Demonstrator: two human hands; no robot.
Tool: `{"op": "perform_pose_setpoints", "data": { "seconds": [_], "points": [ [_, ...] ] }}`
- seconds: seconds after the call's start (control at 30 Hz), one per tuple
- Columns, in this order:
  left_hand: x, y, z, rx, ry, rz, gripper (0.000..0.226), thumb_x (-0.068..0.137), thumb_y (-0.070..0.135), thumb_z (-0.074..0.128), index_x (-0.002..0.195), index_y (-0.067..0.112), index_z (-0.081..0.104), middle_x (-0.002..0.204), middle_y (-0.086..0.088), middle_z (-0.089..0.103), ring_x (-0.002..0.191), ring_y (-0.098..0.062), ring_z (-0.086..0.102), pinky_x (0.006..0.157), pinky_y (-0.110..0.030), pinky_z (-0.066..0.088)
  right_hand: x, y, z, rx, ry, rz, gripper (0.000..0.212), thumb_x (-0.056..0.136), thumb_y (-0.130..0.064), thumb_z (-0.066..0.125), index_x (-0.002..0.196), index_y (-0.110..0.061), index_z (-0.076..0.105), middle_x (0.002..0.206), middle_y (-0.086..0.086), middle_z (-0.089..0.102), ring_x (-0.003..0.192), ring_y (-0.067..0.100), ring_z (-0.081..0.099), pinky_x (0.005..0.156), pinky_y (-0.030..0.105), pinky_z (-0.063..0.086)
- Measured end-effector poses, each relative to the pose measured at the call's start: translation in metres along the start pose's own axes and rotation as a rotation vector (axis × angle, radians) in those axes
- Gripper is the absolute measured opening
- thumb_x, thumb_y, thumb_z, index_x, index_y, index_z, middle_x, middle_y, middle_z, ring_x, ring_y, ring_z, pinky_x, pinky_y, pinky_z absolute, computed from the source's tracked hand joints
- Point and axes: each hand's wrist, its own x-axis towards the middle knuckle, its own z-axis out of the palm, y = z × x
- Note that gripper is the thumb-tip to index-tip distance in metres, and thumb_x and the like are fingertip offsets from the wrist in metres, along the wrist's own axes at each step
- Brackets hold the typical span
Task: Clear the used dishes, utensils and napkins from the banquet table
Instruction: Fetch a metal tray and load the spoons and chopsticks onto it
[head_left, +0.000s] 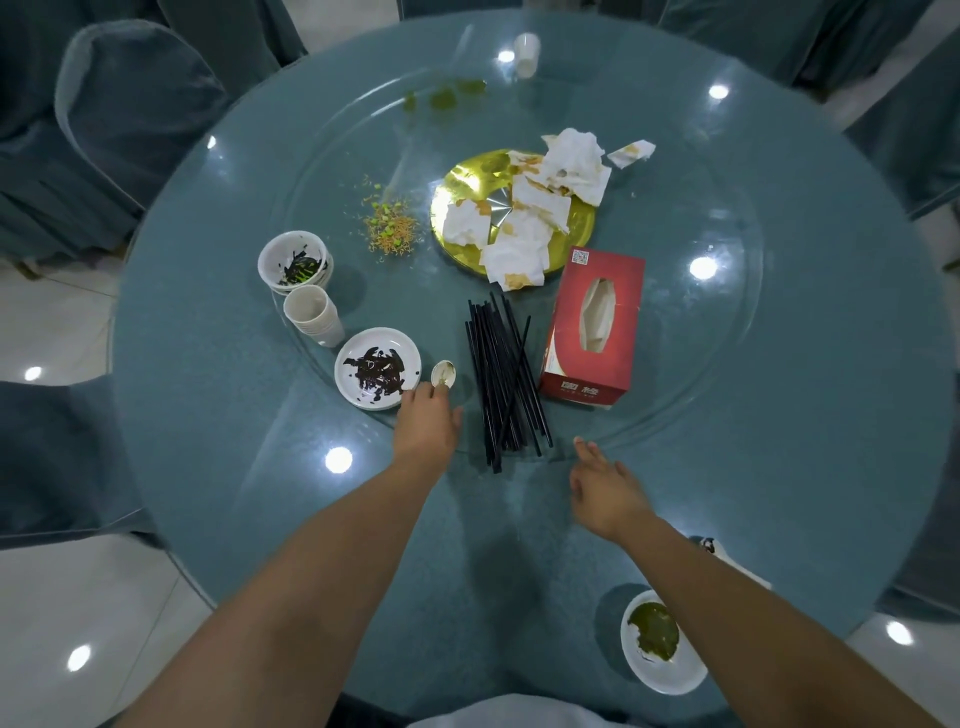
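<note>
Leftovers crowd a round glass desk (218, 467) mid-clearance. The person's left hand (427, 421) reaches to a small spoon (443, 374) lying between a soiled white plate (377, 368) and a bundle of black chopsticks (501, 374); fingertips meet the spoon's bowl, and the grip appears to be pinching it, though the fingers hide the contact. The right hand (605, 493) hovers released over bare glass, fingers loosely spread, holding nothing, near the chopstick ends.

The spoon looks to be glazed ceramic: light, stiff, slick with residue and liable to chip, so a pinch across the bowl's rim would serve best. The chopsticks are thin, rigid and prone to roll and scatter; gathering them mid-length in one fist would likely hold the bundle together.

Further back stand stacked white bowls (294, 262) and stacked cups (313, 317), heavier and breakable, best lifted from below. Crumpled, stained napkins (540, 202) sprawl over a gold disc (467, 187), soft and weightless. A red tissue box (592, 325) sits beside the chopsticks, another dirty plate (657, 647) lies near the desk edge, and a lone cup (526, 54) lies at the far side.
</note>
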Motion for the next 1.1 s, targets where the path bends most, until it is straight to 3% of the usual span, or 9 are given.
{"op": "perform_pose_setpoints", "data": {
  "seconds": [0.1,0.17,0.23,0.4,0.57,0.67,0.8,0.97,1.1],
  "points": [
    [-0.016,0.012,-0.001,-0.015,0.029,0.143,0.025,0.101,0.028,0.045,0.114,0.015,0.061,0.107,-0.005,0.066,0.101,-0.026,0.052,0.086,-0.038,0.045,-0.013,0.005,-0.007,0.078,0.161,0.008,0.019,0.099,-0.027,0.043,0.097,-0.017,0.059,0.143,0.0,0.048,0.113,0.024,0.056,0.094,0.035,0.043],
    [-0.029,0.022,0.0,0.009,0.033,0.215,0.019,0.1,0.022,0.046,0.104,0.015,0.063,0.093,-0.008,0.068,0.09,-0.03,0.058,0.071,-0.035,0.04,-0.024,0.016,-0.011,0.079,0.233,0.079,0.021,0.099,-0.027,0.042,0.096,-0.015,0.058,0.111,0.001,0.059,0.096,0.024,0.059,0.082,0.033,0.042],
    [-0.042,0.034,0.003,0.079,-0.004,0.27,0.017,0.095,0.012,0.049,0.104,0.017,0.062,0.086,-0.009,0.066,0.084,-0.03,0.059,0.064,-0.032,0.033,-0.036,0.034,-0.013,0.062,0.254,0.176,0.022,0.099,-0.027,0.041,0.095,-0.014,0.058,0.1,0.003,0.061,0.091,0.027,0.06,0.078,0.034,0.044],
    [-0.062,0.068,0.022,0.152,-0.138,0.354,0.052,0.089,0.006,0.047,0.138,0.023,0.048,0.106,-0.007,0.065,0.104,-0.029,0.055,0.079,-0.035,0.041,-0.082,0.094,0.0,0.085,0.193,0.394,0.021,0.097,-0.029,0.042,0.08,-0.021,0.052,0.087,0.001,0.058,0.08,0.025,0.06,0.068,0.031,0.045],
    [-0.078,0.092,0.048,0.173,-0.244,0.428,0.049,0.094,0.015,0.046,0.142,0.021,0.043,0.133,-0.001,0.053,0.125,-0.025,0.043,0.102,-0.039,0.037,-0.122,0.145,0.027,0.09,0.134,0.615,0.015,0.098,-0.025,0.043,0.099,-0.021,0.057,0.105,0.005,0.062,0.087,0.023,0.06,0.073,0.03,0.045],
    [-0.087,0.1,0.062,0.19,-0.258,0.468,0.045,0.097,0.021,0.04,0.142,0.02,0.045,0.145,0.0,0.043,0.135,-0.023,0.035,0.11,-0.04,0.031,-0.138,0.163,0.045,0.108,0.091,0.649,0.024,0.097,-0.024,0.043,0.117,-0.02,0.056,0.118,0.006,0.058,0.106,0.025,0.06,0.088,0.035,0.05],
    [-0.094,0.112,0.075,0.225,-0.3,0.489,0.05,0.096,0.02,0.04,0.146,0.019,0.039,0.158,-0.003,0.028,0.146,-0.024,0.023,0.117,-0.043,0.022,-0.144,0.173,0.062,0.174,0.09,0.633,0.033,0.098,-0.021,0.042,0.128,-0.022,0.056,0.12,0.006,0.054,0.109,0.026,0.059,0.094,0.038,0.049],
    [-0.084,0.13,0.086,0.275,-0.378,0.468,0.061,0.093,0.013,0.044,0.152,0.023,0.031,0.164,-0.008,0.009,0.152,-0.025,0.007,0.122,-0.043,0.012,-0.142,0.186,0.072,0.21,0.131,0.625,0.032,0.098,-0.021,0.048,0.127,-0.026,0.06,0.112,0.003,0.053,0.1,0.024,0.059,0.089,0.036,0.049],
    [-0.078,0.139,0.093,0.366,-0.388,0.481,0.066,0.089,0.015,0.048,0.152,0.022,0.03,0.164,-0.014,0.007,0.151,-0.028,0.007,0.123,-0.046,0.005,-0.137,0.193,0.071,0.182,0.12,0.617,0.028,0.096,-0.018,0.047,0.118,-0.021,0.064,0.107,0.005,0.057,0.098,0.024,0.06,0.086,0.036,0.05]
  ]
}}
